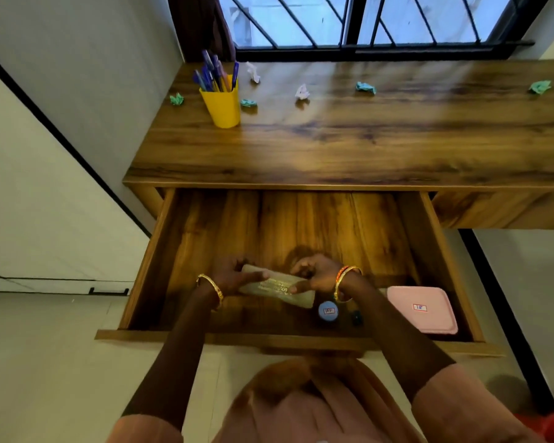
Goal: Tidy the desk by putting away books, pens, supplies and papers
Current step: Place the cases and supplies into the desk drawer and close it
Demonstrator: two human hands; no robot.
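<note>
Pouch (277, 288) gripped by both hands over open drawer (205, 238).

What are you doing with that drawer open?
A person is tidying a desk. Both hands, left hand and right hand, hold a flat tan box over the open drawer. A pink case and a small blue-lidded jar lie inside. Crumpled paper and a yellow pen cup sit on top.

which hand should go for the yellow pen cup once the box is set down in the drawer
Left, probably. The yellow pen cup stands at the desk's far left, on the left hand's side; the right hand would cross over. Both now grip the box.
</note>
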